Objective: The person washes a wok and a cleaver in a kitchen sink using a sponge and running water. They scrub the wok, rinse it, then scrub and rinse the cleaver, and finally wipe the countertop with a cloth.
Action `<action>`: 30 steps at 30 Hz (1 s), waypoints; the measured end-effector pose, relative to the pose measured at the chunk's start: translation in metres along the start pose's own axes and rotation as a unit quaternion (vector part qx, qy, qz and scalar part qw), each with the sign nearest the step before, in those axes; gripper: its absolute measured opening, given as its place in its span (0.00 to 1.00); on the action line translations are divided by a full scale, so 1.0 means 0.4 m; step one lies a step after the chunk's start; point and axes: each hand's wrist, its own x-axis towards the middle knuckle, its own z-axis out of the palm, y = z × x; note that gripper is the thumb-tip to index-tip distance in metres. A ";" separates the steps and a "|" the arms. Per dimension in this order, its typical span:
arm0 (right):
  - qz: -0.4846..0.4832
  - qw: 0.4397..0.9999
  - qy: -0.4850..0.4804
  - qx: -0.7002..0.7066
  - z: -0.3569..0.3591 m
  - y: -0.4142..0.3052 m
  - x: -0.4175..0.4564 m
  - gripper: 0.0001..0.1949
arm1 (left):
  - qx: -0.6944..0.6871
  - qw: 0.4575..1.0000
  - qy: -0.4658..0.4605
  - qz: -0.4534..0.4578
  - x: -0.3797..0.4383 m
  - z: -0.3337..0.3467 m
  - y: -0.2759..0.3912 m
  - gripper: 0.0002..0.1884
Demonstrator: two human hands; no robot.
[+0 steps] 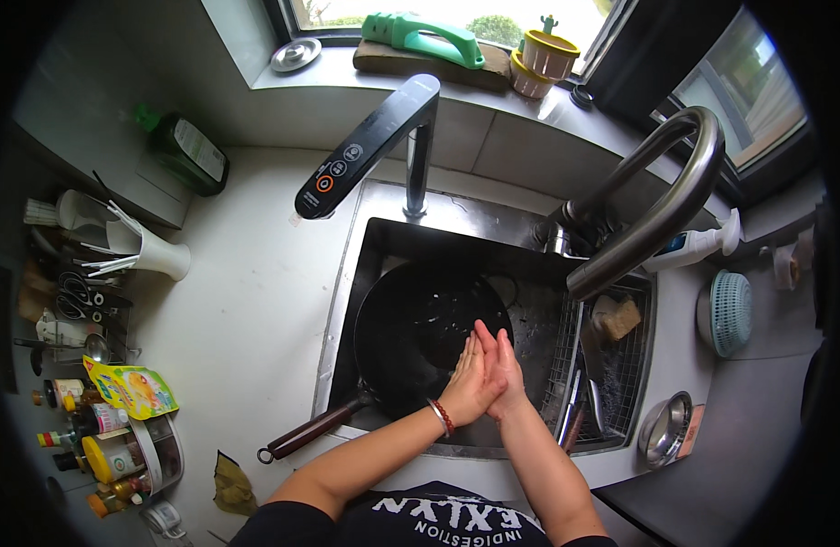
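My left hand (472, 383) and my right hand (504, 376) are pressed palm to palm above the sink, with no object visible between them. A red beaded bracelet and a silver bangle circle the left wrist. Beneath and beyond the hands, a black wok (406, 335) rests in the sink basin, wet with droplets, its dark brown handle (314, 432) extending over the front left rim. A black faucet with touch buttons (368, 147) stands behind the basin. To the right, a brushed-metal gooseneck faucet (666, 212) curves over a wire basket (618, 383) holding a sponge (621, 320) and knives.
Seasoning bottles (112, 457), a yellow pouch (138, 391) and a white utensil holder (163, 254) line the left side. A metal bowl (666, 429), teal colander (731, 313) and spray bottle (693, 245) stand at right. A knife sharpener (426, 39) lies on the sill.
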 end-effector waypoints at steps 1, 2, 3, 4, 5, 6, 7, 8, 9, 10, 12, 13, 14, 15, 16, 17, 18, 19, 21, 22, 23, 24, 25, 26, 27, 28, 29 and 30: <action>-0.012 0.999 0.005 -0.034 0.002 -0.004 -0.002 0.31 | -0.105 0.994 0.009 0.004 -0.007 0.018 0.010 0.55; -0.095 0.967 0.010 -0.235 0.009 -0.014 -0.003 0.27 | -0.209 0.978 0.019 0.007 -0.020 0.047 0.031 0.54; -0.171 0.890 0.008 -0.423 0.020 -0.019 0.005 0.24 | -0.307 0.951 0.032 0.009 -0.029 0.060 0.056 0.53; -0.206 0.858 -0.046 -0.469 -0.005 -0.050 0.022 0.20 | -0.401 0.915 0.026 -0.042 -0.043 0.075 0.076 0.52; -0.151 0.873 -0.080 -0.457 -0.023 -0.056 0.029 0.18 | -0.497 0.861 0.003 -0.106 -0.047 0.062 0.079 0.52; -0.189 0.813 -0.087 -0.544 -0.021 -0.069 0.003 0.17 | -0.585 0.792 -0.030 -0.171 -0.032 0.017 0.110 0.52; -0.226 0.742 -0.102 -0.622 0.013 -0.079 -0.030 0.16 | -0.660 0.713 -0.054 -0.230 -0.014 -0.034 0.128 0.53; -0.338 0.643 -0.078 -0.683 0.048 -0.052 -0.058 0.16 | -0.719 0.659 -0.051 -0.216 0.009 -0.064 0.102 0.54; -0.429 0.622 -0.043 -0.654 0.069 0.000 -0.072 0.17 | -0.741 0.641 -0.036 -0.198 0.024 -0.079 0.083 0.55; -0.434 0.611 -0.053 -0.661 0.072 -0.003 -0.072 0.17 | -0.753 0.628 -0.059 -0.190 0.026 -0.080 0.078 0.55; -0.443 0.590 -0.068 -0.672 0.079 -0.018 -0.079 0.18 | -0.750 0.629 -0.078 -0.189 0.020 -0.075 0.083 0.57; -0.447 0.580 -0.073 -0.678 0.078 -0.025 -0.079 0.18 | -0.736 0.643 -0.074 -0.197 0.012 -0.066 0.093 0.58; -0.447 0.570 -0.078 -0.685 0.054 -0.051 -0.065 0.20 | -0.722 0.657 -0.071 -0.205 0.006 -0.061 0.101 0.59; -0.397 0.606 -0.087 -0.684 -0.020 -0.077 -0.045 0.22 | -0.706 0.671 -0.129 -0.185 0.003 -0.064 0.117 0.60; -0.400 0.610 -0.066 -0.681 -0.046 -0.087 -0.042 0.22 | -0.722 0.652 -0.162 -0.167 0.006 -0.061 0.112 0.59; -0.402 0.613 -0.045 -0.678 -0.062 -0.089 -0.045 0.22 | -0.736 0.631 -0.194 -0.149 0.011 -0.056 0.101 0.59; -0.441 0.561 -0.031 -0.700 -0.045 -0.084 -0.059 0.22 | -0.756 0.606 -0.188 -0.162 0.018 -0.047 0.084 0.57; -0.475 0.507 -0.016 -0.719 -0.014 -0.071 -0.085 0.22 | -0.776 0.578 -0.181 -0.176 0.017 -0.031 0.067 0.56; -0.361 0.579 -0.088 -0.726 -0.002 -0.045 -0.125 0.26 | -0.783 0.557 -0.175 -0.216 0.014 0.006 0.065 0.49; -0.254 0.577 -0.120 -0.767 0.019 -0.068 -0.125 0.26 | -0.767 0.567 -0.189 -0.231 0.009 0.008 0.063 0.46; -0.144 0.568 -0.152 -0.796 0.046 -0.108 -0.117 0.26 | -0.752 0.577 -0.203 -0.246 0.003 0.008 0.061 0.42; -0.032 0.553 -0.182 -0.813 0.085 -0.155 -0.105 0.27 | -0.731 0.582 -0.208 -0.290 -0.009 0.015 0.055 0.41; 0.080 0.528 -0.215 -0.818 0.109 -0.183 -0.090 0.27 | -0.709 0.587 -0.208 -0.331 -0.027 0.022 0.044 0.39; 0.142 0.588 -0.270 -0.750 0.098 -0.205 -0.076 0.26 | -0.685 0.590 -0.213 -0.370 -0.033 0.027 0.041 0.37; 0.201 0.582 -0.257 -0.745 0.055 -0.178 -0.024 0.27 | -0.700 0.584 -0.199 -0.360 -0.023 0.029 0.048 0.37; 0.262 0.576 -0.241 -0.736 -0.022 -0.125 0.063 0.30 | -0.714 0.577 -0.187 -0.350 -0.006 0.035 0.058 0.38; 0.212 0.620 -0.221 -0.722 -0.043 -0.105 0.076 0.29 | -0.731 0.570 -0.164 -0.337 0.003 0.035 0.059 0.38; 0.158 0.659 -0.206 -0.706 -0.055 -0.088 0.085 0.28 | -0.778 0.563 -0.187 -0.208 0.014 0.051 0.013 0.37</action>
